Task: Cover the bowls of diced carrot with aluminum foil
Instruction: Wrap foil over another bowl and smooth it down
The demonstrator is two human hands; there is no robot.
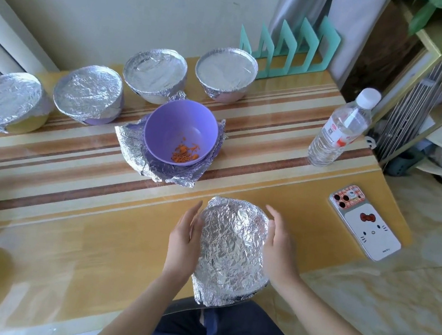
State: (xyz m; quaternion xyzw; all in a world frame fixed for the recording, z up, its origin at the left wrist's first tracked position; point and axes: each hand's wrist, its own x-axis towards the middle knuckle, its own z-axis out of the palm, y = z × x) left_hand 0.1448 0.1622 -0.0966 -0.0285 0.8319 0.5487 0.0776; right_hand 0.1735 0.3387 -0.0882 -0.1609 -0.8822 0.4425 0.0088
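two flat, straight-fingered hands, left hand (185,238) and right hand (279,248), press the foil-covered bowl (232,246) between them.

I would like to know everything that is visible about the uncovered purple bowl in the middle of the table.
The purple bowl is round, smooth and looks like plastic. It stands upright and uncovered, with a small heap of diced carrot at its bottom. It sits on a crumpled sheet of aluminum foil, which spreads around its base on the striped table. A foil-covered bowl stands close behind it; whether they touch I cannot tell.
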